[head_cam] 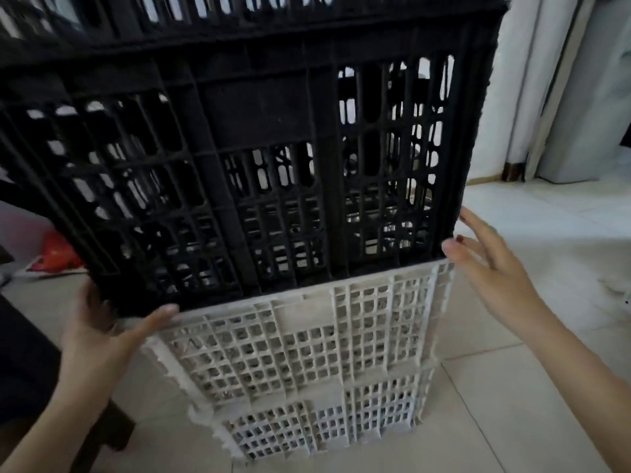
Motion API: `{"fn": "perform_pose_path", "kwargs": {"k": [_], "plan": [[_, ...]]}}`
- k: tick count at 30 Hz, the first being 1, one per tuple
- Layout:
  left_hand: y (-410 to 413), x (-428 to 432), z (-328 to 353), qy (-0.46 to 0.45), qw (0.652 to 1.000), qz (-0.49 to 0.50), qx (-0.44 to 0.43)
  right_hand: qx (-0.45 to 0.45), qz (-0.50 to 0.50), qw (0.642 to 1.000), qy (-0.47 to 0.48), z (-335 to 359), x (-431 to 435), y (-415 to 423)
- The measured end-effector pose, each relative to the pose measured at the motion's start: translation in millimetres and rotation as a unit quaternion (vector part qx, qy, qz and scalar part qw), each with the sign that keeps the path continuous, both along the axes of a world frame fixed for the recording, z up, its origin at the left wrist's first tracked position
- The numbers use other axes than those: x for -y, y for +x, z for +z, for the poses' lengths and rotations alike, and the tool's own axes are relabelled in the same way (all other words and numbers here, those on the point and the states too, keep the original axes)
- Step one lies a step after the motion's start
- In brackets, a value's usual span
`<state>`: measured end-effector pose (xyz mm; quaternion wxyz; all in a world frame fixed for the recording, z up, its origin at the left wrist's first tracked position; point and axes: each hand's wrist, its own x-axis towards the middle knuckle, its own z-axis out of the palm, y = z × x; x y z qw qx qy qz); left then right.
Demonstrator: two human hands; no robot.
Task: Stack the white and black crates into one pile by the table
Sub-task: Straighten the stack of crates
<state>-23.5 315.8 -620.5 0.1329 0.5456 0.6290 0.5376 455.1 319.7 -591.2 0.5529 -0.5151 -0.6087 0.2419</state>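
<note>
A black slatted crate [259, 158] stands on top of a white lattice crate [307, 349], which rests on the tiled floor. The white stack looks like two crates, one on the other. My left hand [102, 332] is at the black crate's lower left corner, thumb along its bottom edge and fingers behind the corner. My right hand [485, 261] is spread at the lower right corner, fingertips just touching the edge where black meets white, holding nothing.
A dark table edge and leg [30, 363] stand at the lower left, next to the stack. A red bag [54, 254] lies on the floor behind. Pale floor tiles [512, 404] stretch to the right, toward a white wall and door frame [532, 97].
</note>
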Motion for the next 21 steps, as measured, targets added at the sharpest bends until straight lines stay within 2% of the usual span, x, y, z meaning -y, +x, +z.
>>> {"fn": "perform_pose_path", "kwargs": {"k": [2, 5, 13, 18, 21], "plan": [[15, 8, 17, -0.008, 1.0, -0.003, 0.023, 0.01, -0.023, 1.0, 0.018, 6, 1, -3], [18, 21, 30, -0.038, 0.999, -0.022, -0.032, 0.05, -0.08, 0.993, 0.065, 1, -7, -5], [5, 24, 51, -0.067, 0.997, 0.028, -0.04, -0.001, -0.181, 0.981, 0.064, -41, -56, 17], [4, 24, 55, -0.08, 0.996, 0.036, -0.028, -0.066, -0.129, 0.987, 0.068, -79, -89, 23], [3, 26, 57, -0.086, 0.995, 0.04, -0.014, -0.087, -0.055, 0.994, 0.042, -102, -94, 13]]}}
